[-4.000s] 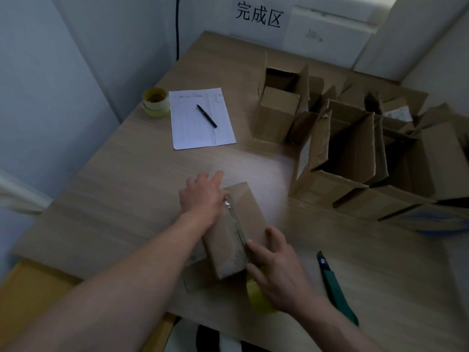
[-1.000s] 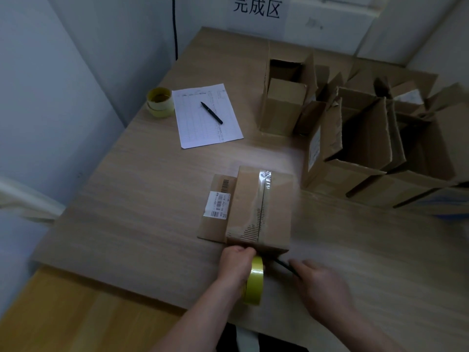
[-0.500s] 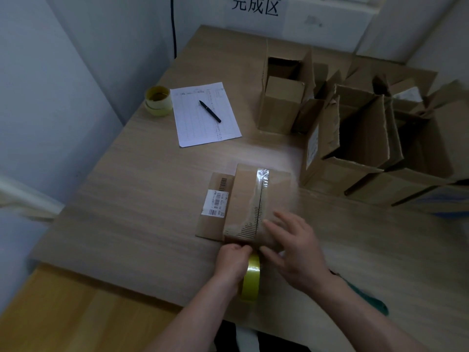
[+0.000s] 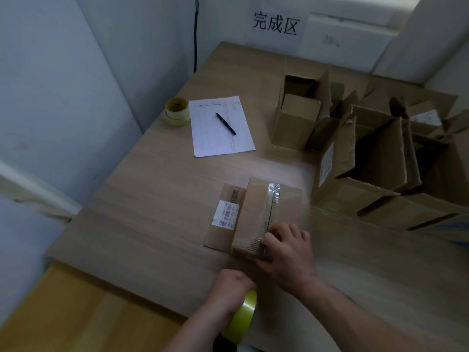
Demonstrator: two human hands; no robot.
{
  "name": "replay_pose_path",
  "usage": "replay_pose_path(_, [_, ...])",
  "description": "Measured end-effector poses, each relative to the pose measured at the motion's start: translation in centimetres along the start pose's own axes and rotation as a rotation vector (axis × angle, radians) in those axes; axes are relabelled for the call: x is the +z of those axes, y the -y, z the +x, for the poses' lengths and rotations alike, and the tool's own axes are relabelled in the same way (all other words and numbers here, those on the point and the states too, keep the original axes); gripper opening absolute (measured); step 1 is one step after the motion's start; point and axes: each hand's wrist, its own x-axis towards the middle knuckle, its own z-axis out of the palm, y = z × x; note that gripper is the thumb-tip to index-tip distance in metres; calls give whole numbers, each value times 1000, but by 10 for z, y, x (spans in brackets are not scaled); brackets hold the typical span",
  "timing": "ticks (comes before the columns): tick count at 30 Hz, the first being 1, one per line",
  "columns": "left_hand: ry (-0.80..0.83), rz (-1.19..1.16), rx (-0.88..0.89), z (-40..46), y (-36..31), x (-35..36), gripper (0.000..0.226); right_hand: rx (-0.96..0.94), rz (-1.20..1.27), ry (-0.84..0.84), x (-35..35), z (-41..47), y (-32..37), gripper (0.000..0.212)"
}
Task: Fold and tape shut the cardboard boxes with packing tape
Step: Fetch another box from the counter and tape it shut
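My right hand (image 4: 288, 257) lies on the near end of the small cardboard box (image 4: 266, 214), fingers curved over the edge and pressing the glossy clear tape strip (image 4: 271, 212) that runs down the middle of the lid; whether the thumb hooks round the near face I cannot tell. The box is a squat brown rectangle with matte, slightly creased card, sitting on the pale wood-grain table (image 4: 152, 199) near its front edge. A flat flap (image 4: 223, 219) sticks out from its left side and carries a white barcode label (image 4: 227, 214).

My left hand (image 4: 229, 292) is nearer to me than the box, fingers curled round the yellow-green tape roll (image 4: 241, 316), which stands on edge, a smooth shiny ring hanging just past the table's front edge.

Far left on the table, two more tape rolls (image 4: 177, 111) are stacked, round and pale yellow. Just right of them lies a white paper sheet (image 4: 220, 128) printed with a faint grid, and a black pen (image 4: 225, 123) rests diagonally on it. To the right and far right stands a crowd of open cardboard boxes (image 4: 375, 153), flaps upright and ragged, some with white labels. On the far wall a white sign (image 4: 275, 24) bears black characters.
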Motion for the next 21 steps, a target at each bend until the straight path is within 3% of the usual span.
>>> replay_pose_path(5, [-35, 17, 201, -21, -27, -20, 22, 80, 134, 163, -31, 7, 5, 41])
replay_pose_path(6, [-38, 8, 238, -26, -35, -22, 18, 127, 253, 169, -41, 4, 6, 39])
replay_pose_path(10, [-18, -74, 343, -48, -60, -26, 14, 455, 918, -68, -87, -28, 28, 36])
replay_pose_path(13, [20, -203, 345, -60, -73, -18, 14, 598, 1315, 66, -101, -46, 59, 49])
replay_pose_path(18, [86, -413, 276, -68, -77, -5, 12, 788, 1330, 85, -116, -42, 68, 54])
replay_pose_path(21, [158, -469, 294, -72, -75, 5, 14, 817, 1360, 152, -118, -44, 70, 41])
